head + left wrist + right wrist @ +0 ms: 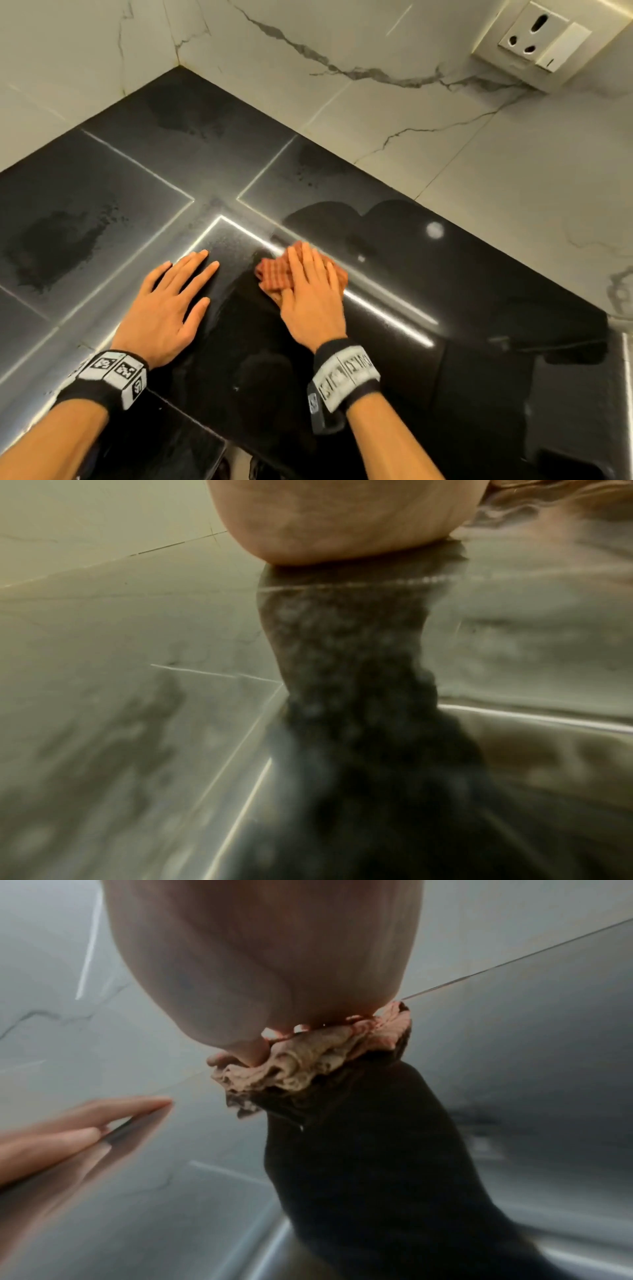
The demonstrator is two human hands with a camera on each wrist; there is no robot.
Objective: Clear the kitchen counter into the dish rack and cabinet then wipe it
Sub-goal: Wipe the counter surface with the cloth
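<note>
My right hand [310,291] lies flat, fingers straight, pressing an orange-brown striped cloth [274,272] onto the glossy black counter [445,291]. From the right wrist view the cloth [308,1056] shows bunched under the heel of the right hand [260,961]. My left hand [171,301] rests palm down on the counter just left of the cloth, fingers straight and spread, holding nothing. In the left wrist view only the heel of the left hand [342,520] shows, set on the counter [137,669]. The left fingers [85,1123] appear at the lower left of the right wrist view.
White marble-look tiled walls [445,120] meet at a corner behind the counter. A wall socket with a switch [544,37] sits at the upper right. Damp smears [51,246] mark the counter's left part. The counter's front edge [205,425] runs below my wrists.
</note>
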